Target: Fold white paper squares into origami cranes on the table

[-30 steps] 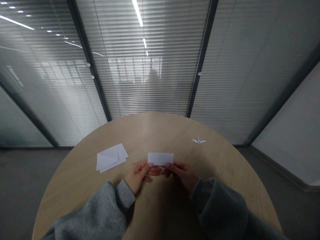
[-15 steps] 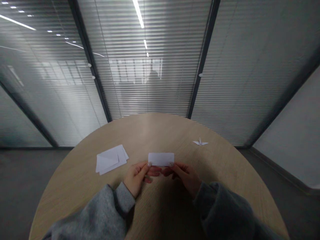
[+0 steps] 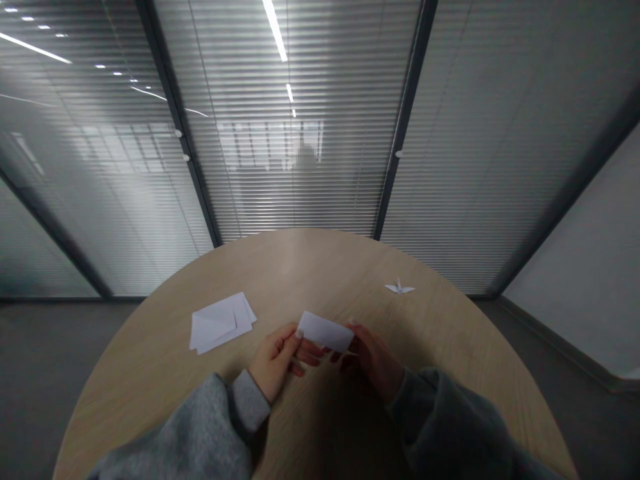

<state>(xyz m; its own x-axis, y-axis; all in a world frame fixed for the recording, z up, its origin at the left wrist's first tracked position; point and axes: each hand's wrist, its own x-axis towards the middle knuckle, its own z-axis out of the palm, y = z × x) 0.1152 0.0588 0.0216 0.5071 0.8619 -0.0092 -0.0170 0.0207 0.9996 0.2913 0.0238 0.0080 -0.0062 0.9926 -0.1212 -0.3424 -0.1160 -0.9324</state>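
Small white paper rectangle (image 3: 324, 331) is now tipped askew, pinched at both ends by the left hand (image 3: 274, 353) and right hand (image 3: 373, 357), above a round pale-wood table (image 3: 300, 267).

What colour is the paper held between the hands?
The paper is plain white; head view shows it best.

Here a paper stack (image 3: 223, 323) is laid left on the table (image 3: 125, 400), a paper crane (image 3: 399, 288) is set right, and blinds (image 3: 300, 193) are hung behind!

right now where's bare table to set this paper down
Bare wood lies between the white paper stack and the folded paper crane, and toward the round table's left edge. It's crowded around the paper strip, between the left hand and right hand.
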